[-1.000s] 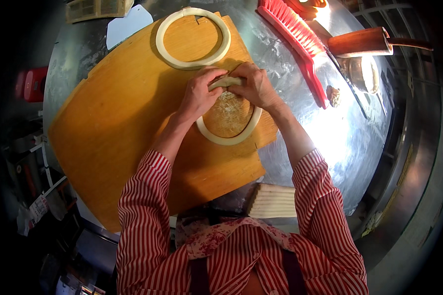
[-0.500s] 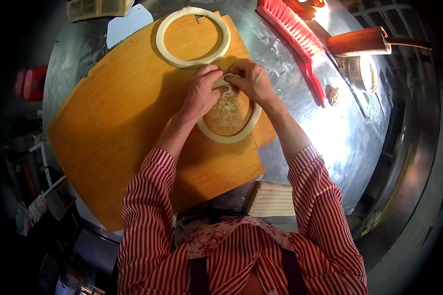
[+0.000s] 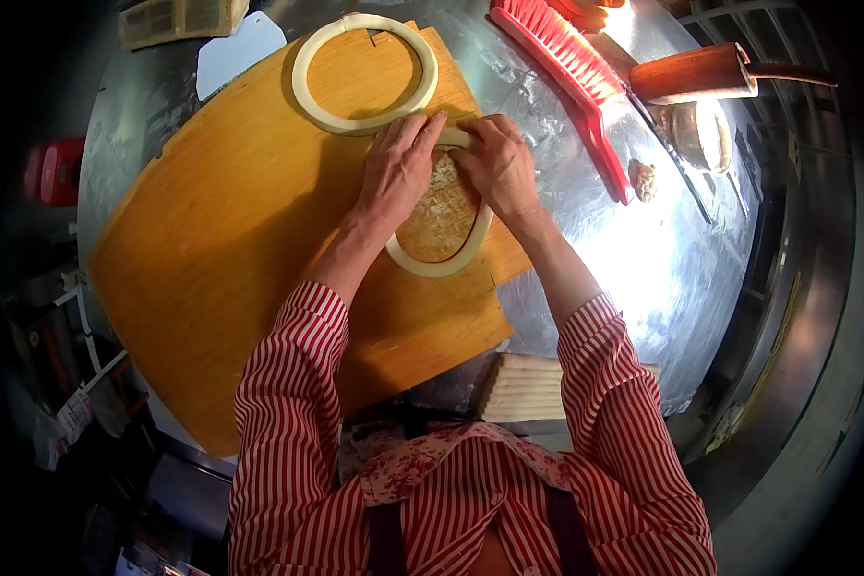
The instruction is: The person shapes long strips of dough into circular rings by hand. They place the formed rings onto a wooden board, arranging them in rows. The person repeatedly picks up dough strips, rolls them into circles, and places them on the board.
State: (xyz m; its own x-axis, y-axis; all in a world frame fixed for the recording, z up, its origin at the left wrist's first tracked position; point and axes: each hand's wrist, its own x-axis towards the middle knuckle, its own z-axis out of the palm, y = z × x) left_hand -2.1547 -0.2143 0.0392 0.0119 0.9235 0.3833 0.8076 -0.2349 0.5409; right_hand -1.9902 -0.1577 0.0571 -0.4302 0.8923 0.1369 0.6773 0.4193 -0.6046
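Together, two bare hands attend to a pale dough ring (image 3: 432,269) lying near the right edge of a wooden board (image 3: 211,288), its loop enclosing wood dusted with white powder. The right hand (image 3: 502,165) pinches the ring's arc toward the board's far end, thumb on the inner side and fingers over the top. The left hand (image 3: 396,168) lies over the same arc with its fingers close together; whether it grasps the dough or only presses on it cannot be told, as the back of the hand hides the contact. A second dough ring (image 3: 355,125), rounder in outline, rests at the board's far end. Just beside the board's far left edge is a white flat scraper (image 3: 240,53). To the right of the board, a red brush (image 3: 571,82), a wooden rolling pin (image 3: 696,79) and a small brown lump (image 3: 643,180) lie on a metal table (image 3: 566,278). Just off the board's near right corner sits a pale ridged slab (image 3: 523,389), partly covered by a red-and-white striped sleeve (image 3: 610,370).
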